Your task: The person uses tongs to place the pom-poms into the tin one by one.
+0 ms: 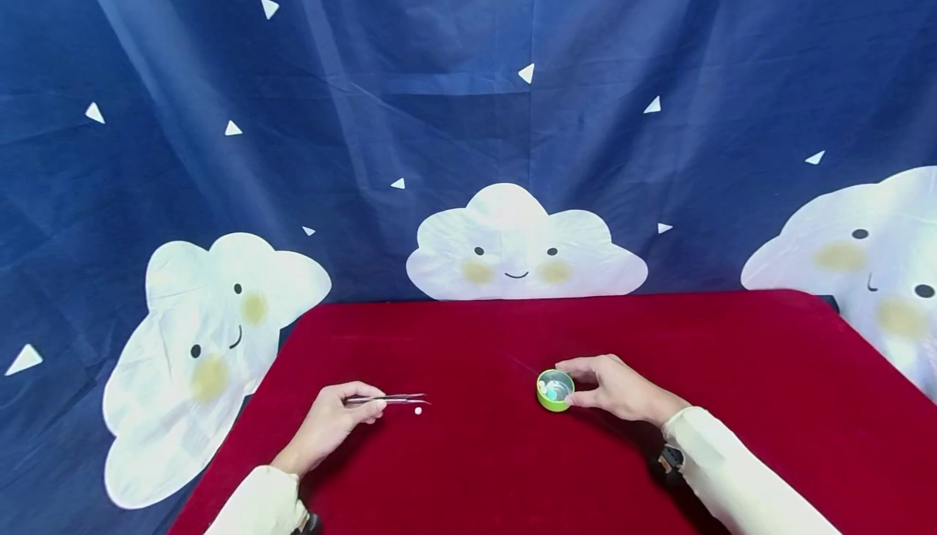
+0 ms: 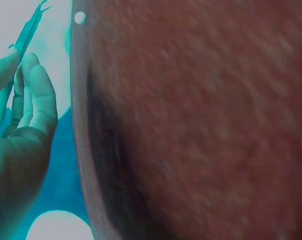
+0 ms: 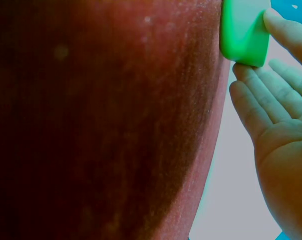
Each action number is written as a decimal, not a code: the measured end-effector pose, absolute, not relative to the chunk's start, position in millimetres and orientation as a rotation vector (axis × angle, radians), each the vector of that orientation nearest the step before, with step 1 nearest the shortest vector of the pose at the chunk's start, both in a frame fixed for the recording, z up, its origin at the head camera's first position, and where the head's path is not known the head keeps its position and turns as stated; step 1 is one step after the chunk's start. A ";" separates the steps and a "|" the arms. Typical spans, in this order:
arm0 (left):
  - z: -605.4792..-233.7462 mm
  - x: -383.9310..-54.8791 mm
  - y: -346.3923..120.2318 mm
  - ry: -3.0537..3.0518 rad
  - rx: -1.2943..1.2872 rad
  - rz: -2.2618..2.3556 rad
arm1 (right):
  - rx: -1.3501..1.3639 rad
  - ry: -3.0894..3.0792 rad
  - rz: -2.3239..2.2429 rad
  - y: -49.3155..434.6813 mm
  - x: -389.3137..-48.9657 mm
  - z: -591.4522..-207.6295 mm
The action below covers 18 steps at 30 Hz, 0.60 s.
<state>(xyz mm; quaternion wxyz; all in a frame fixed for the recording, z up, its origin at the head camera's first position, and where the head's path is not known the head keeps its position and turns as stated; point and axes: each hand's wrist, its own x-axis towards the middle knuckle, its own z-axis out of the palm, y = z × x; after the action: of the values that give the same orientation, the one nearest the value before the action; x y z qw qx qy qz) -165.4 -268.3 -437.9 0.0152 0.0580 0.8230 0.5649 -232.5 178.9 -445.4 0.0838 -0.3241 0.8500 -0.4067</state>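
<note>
In the head view my left hand [image 1: 329,419] pinches a pair of metal tweezers [image 1: 398,398] between thumb and fingers, tips pointing right. A small white ball [image 1: 418,411] lies on the red cloth just below the tips, apart from them. The left wrist view shows the curved ends of the tweezers [image 2: 30,29] slightly spread, with nothing between them, and the white ball [image 2: 80,18] to their right. Thumb and fingers of my right hand [image 1: 621,389] grip a round, open green tin [image 1: 555,407] by its side. White and pale green pieces [image 1: 551,389] lie inside the tin.
A red cloth [image 1: 483,470] covers the table under both hands. Behind its far edge hangs a dark blue curtain [image 1: 439,128] printed with white clouds and triangles. Each wrist wears a dark strapped device [image 1: 669,460] near the pale sleeve.
</note>
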 end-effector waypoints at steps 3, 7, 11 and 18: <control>-439.8 -163.5 -274.2 2.564 0.171 1.751 | -0.983 2.528 -1.220 179.0 -232.9 -446.0; -440.2 -161.9 -279.6 2.575 0.166 1.739 | -0.982 2.524 -1.224 178.9 -232.7 -446.0; -442.8 -161.7 -283.5 2.594 0.159 1.711 | -0.981 2.534 -1.225 179.5 -233.0 -445.9; -445.6 -162.5 -284.3 2.625 0.118 1.667 | -1.017 2.560 -1.210 179.4 -233.4 -446.0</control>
<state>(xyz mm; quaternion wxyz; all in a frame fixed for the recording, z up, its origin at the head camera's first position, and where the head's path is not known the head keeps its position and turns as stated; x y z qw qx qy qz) -162.5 -284.3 -445.6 0.0151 0.0379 0.8435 0.5356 -233.4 179.4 -446.0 0.0665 -0.3372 0.8491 -0.4012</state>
